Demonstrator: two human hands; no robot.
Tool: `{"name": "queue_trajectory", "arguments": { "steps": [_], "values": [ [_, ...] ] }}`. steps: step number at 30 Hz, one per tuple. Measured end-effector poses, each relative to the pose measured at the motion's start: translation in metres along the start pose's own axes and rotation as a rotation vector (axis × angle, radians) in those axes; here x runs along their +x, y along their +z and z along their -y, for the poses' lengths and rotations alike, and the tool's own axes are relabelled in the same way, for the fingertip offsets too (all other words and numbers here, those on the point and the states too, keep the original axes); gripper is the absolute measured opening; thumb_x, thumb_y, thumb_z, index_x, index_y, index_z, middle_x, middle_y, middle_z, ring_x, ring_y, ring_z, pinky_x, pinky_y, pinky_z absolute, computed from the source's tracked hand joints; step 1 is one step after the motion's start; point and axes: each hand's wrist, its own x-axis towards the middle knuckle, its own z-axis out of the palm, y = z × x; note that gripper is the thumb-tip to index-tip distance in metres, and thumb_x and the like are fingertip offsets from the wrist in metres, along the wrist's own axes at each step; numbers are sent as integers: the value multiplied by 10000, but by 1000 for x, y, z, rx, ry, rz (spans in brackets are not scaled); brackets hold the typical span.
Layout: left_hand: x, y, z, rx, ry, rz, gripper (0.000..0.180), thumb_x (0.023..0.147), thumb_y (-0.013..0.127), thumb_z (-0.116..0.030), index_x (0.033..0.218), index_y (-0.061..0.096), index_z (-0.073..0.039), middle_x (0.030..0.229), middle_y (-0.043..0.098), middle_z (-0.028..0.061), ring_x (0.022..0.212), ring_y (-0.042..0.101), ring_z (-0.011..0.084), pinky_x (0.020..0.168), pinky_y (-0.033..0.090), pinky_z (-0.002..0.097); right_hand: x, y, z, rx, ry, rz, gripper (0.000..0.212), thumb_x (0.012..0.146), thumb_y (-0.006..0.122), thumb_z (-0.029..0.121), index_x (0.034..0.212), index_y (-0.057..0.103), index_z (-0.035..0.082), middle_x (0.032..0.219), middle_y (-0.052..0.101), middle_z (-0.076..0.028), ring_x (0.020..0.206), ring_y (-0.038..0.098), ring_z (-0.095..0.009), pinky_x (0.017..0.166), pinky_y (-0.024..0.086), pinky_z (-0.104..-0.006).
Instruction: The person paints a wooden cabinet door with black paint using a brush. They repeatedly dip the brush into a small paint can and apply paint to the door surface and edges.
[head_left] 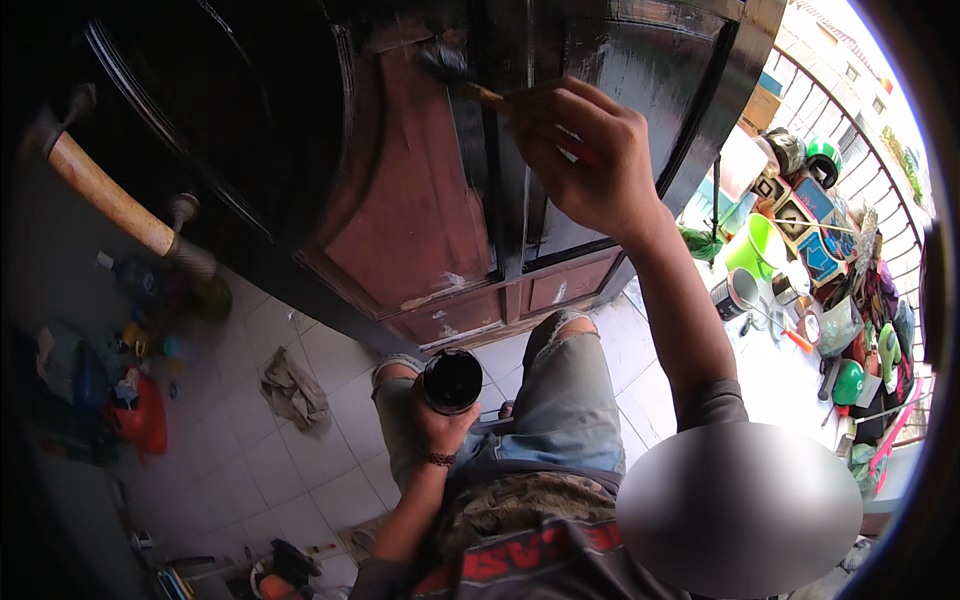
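Observation:
My right hand (580, 150) is closed round the wooden handle of a paintbrush (482, 94). Its dark bristles are at the upper part of a reddish-brown panel (400, 200) in a wooden door (510, 200). Glossy black covers the door's frame and the panel to the right, while most of this panel still shows brown. Down by my left thigh, my left hand (440, 425) grips a can of black paint (452, 381), its open top facing up. The fingers behind the can are partly hidden.
A long door handle (110, 195) juts out at the left. Below lie a crumpled cloth (294, 388) on white tiles (340, 455) and a red bag (140, 412). Rightward stand a green bucket (757, 247), a tin (736, 293), helmets (824, 158) and clutter along a railing (880, 130).

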Motion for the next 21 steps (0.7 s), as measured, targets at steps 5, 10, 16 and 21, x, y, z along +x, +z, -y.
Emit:
{"name": "queue_trajectory", "arguments": {
  "steps": [5,10,16,21],
  "values": [
    [-3,5,3,10,-9,-29,734,572,899,-152,1201,542,-27,1105,621,130,1027,634,272,937,495,397,16,-11,14,10,-118,-239,182,774,675,-92,927,699,2,995,716,-155,866,720,-271,775,568,-312],
    [-3,6,0,43,-8,-24,758,574,897,-150,1224,528,-23,1121,614,130,1038,630,266,948,490,395,-3,-5,13,-98,-71,55,211,703,652,-129,862,687,5,998,699,-147,918,717,-280,776,572,-329],
    [-5,5,5,38,-42,10,784,583,894,-145,1251,504,-21,1152,600,129,1067,616,259,966,481,396,23,-5,10,-91,-220,-114,257,694,621,-131,894,690,16,1012,695,-136,899,715,-295,775,578,-331],
    [-6,3,6,19,-18,-9,775,586,893,-147,1244,504,-20,1150,594,131,1067,612,262,971,476,402,0,-9,21,-77,-96,27,197,730,652,-106,890,680,6,1009,684,-153,895,713,-289,777,585,-348]
  ]
}}
